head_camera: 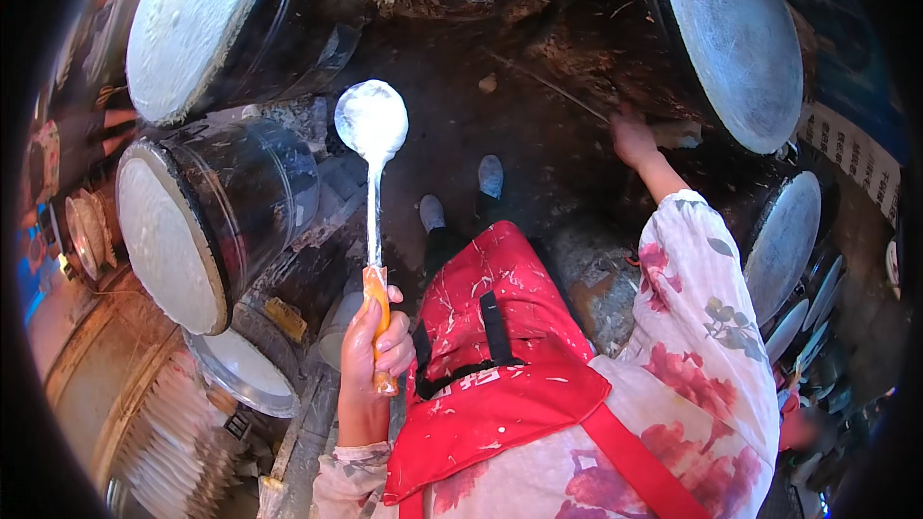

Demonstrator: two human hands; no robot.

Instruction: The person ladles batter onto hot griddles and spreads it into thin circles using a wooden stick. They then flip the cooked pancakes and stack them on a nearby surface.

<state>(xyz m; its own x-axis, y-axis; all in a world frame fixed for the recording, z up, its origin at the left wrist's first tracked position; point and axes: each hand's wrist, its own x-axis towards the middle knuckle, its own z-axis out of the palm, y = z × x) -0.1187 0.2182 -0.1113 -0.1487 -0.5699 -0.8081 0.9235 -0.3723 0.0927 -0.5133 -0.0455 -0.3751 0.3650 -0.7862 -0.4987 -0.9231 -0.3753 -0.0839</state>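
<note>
My left hand [376, 335] grips the orange handle of a long metal ladle [373, 180]. Thick white batter-like stuff coats its bowl, which is raised in front of me. My right hand [634, 138] reaches out low on the right, its fingers closed around the end of a thin rod [551, 86]. Dark drum-shaped stoves stand on both sides. White batter covers the round top at upper left [195, 21] and the one below it [166, 238]. On the right, a large round griddle [735, 36] and a smaller one [782, 245] look greyish, thinly coated or bare.
A lidded pot [241, 367] and a stack of pale thin sheets [162, 432] are at lower left. Dark floor [454, 115] lies between the stoves. A printed sign [858, 151] hangs at right, above several round plates [789, 328]. Another person's arm [119, 130] shows far left.
</note>
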